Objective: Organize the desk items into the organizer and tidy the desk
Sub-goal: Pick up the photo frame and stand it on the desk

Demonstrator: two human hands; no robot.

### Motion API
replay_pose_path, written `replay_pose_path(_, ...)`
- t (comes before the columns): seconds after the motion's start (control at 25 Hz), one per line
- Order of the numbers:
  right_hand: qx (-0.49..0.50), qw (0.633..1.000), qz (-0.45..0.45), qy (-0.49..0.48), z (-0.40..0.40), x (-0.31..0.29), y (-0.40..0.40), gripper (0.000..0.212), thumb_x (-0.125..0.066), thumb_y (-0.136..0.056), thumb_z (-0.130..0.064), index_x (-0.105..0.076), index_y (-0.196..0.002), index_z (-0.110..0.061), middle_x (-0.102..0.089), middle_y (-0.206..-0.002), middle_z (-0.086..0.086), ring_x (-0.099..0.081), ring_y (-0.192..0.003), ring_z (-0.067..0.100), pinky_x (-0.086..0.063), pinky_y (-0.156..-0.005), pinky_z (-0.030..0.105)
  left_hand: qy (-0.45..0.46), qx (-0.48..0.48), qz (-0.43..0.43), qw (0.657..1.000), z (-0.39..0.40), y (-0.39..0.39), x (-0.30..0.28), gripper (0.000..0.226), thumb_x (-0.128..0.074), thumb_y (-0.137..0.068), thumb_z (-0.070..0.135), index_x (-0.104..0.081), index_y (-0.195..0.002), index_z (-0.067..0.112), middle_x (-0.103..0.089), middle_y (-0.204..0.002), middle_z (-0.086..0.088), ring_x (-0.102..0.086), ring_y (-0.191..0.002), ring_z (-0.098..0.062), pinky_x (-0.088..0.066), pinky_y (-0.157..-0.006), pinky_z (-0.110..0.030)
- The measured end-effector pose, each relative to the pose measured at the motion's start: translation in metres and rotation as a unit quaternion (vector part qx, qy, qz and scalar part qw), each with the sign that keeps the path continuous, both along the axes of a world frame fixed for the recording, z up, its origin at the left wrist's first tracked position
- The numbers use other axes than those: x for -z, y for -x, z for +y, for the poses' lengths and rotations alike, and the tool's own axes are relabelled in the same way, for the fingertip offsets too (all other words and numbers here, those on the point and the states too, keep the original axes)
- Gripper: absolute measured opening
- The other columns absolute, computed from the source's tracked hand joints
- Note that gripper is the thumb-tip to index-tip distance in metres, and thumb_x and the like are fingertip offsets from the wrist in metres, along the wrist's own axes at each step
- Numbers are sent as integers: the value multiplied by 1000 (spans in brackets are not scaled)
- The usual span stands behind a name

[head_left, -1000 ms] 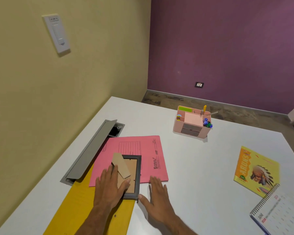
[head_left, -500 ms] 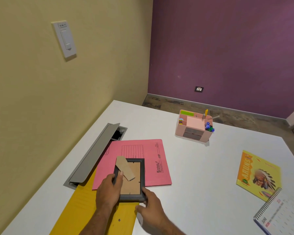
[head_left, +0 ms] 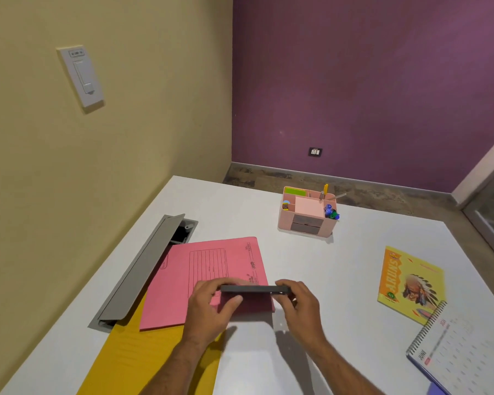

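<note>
- A person's left hand (head_left: 208, 307) and right hand (head_left: 300, 306) hold a dark picture frame (head_left: 254, 289) between them, lifted clear of the white worktop (head_left: 311, 280) and seen edge-on.
- The frame's long axis runs left to right, level with the worktop; the left grip pinches one end with thumb below and fingers over the top, the right grip curls round the other end.
- The frame hangs above the near corner of a pink folder (head_left: 211, 275), which lies partly on a yellow folder (head_left: 154, 354) at the worktop's near left.
- The pink organizer (head_left: 307, 212) stands well apart, ahead and to the right of the frame, so the right hand is the nearer of the two.
- The organizer's compartments hold a green pad at the back left, small items at the left, a pink note block in the middle, blue and green pens at the right and a yellow-handled tool at the back; two grey drawers sit closed in front.
- A yellow booklet (head_left: 408, 283) and a spiral calendar (head_left: 462, 352) lie at the right, overlapping at one corner and not yet tidied.
- A grey cable hatch (head_left: 143, 269) stands propped open beside the folders.
- Whether the frame goes to the organizer or is stood upright cannot be told.
</note>
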State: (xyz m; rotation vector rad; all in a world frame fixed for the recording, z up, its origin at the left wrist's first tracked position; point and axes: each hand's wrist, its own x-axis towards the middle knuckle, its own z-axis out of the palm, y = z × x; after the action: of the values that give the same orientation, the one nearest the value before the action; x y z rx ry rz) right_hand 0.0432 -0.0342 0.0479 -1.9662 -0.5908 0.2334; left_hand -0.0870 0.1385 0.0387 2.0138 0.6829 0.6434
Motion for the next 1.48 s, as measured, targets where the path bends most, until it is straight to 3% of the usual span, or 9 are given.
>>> replay_pose_path(0.08,5,1000,5,-11,-16,-8,-14,19,-71,-83,-12,-70,-91,-30,-67,-88,-8,-60,-80,11,-46,-62,17,13,7,-5,1000,-12,-19,-12,30,-79,-78,23,-64,-99,39,-62,-99,13,-56,-96,-1,-45,-77,-10)
replay_pose_path(0.28,46,997,51,-20,-53,-19,-40,8,-68,-87,-26,-69,-95,-26,-60,-92,1,-58,-81,11,-50,-70,26,227,56,-65,970,-53,-58,-27,15,-65,-91,16,-63,-99,28,-71,-94,7,-67,-92,-11,-60,-75,-34)
replay_pose_path(0.4,66,987,142,-26,-75,-19,-42,25,-61,-88,-44,-66,-96,-20,-67,-98,0,-67,-91,16,-54,-73,24,310,53,-84,945,-79,-73,-27,8,-60,-94,15,-60,-101,19,-71,-97,-6,-71,-89,-22,-60,-74,-45)
replay_pose_path(0.52,16,956,290,-48,-96,-8,-37,38,-56,-90,-49,-65,-107,-16,-75,-101,4,-72,-94,21,-57,-86,42,362,35,-89,927,-98,-87,-29,9,-59,-94,14,-58,-102,9,-71,-97,-12,-73,-83,-23,-60,-68,-39)
replay_pose_path(0.68,0,933,356,-52,-115,5,-33,39,-53,-94,-43,-66,-112,-11,-75,-105,9,-71,-98,27,-52,-95,47,386,37,-87,918,-113,-94,-34,9,-59,-94,12,-58,-99,5,-72,-92,-10,-74,-77,-21,-57,-58,-27)
replay_pose_path(1.04,27,909,392,-138,-133,15,-31,40,-74,-78,-17,-66,-112,1,-72,-108,21,-69,-99,38,-52,-92,56,362,47,-74,928,-124,-100,-33,6,-62,-91,15,-61,-95,10,-74,-87,-5,-74,-78,-21,-58,-59,-29)
replay_pose_path(1.16,58,900,402,-157,-141,20,-32,34,-71,-81,-10,-65,-111,3,-72,-106,22,-70,-97,39,-55,-87,52,344,76,-60,934,-130,-108,-30,9,-64,-90,18,-62,-94,10,-75,-87,-6,-74,-79,-22,-59,-64,-33)
replay_pose_path(1.28,99,890,406,-181,-158,22,-40,25,-66,-86,-2,-64,-111,3,-73,-103,21,-71,-94,37,-59,-73,42,343,97,-29,934,-139,-124,-25,25,-56,-95,32,-64,-92,8,-74,-84,-7,-73,-80,-21,-58,-71,-37)
replay_pose_path(1.48,175,892,360,-209,-202,14,-82,20,-64,-87,-1,-65,-107,-1,-74,-101,18,-73,-89,30,-61,-67,38,182,112,69,974,-152,-170,-4,31,-50,-95,46,-65,-81,22,-72,-79,6,-67,-80,-12,-53,-71,-31)
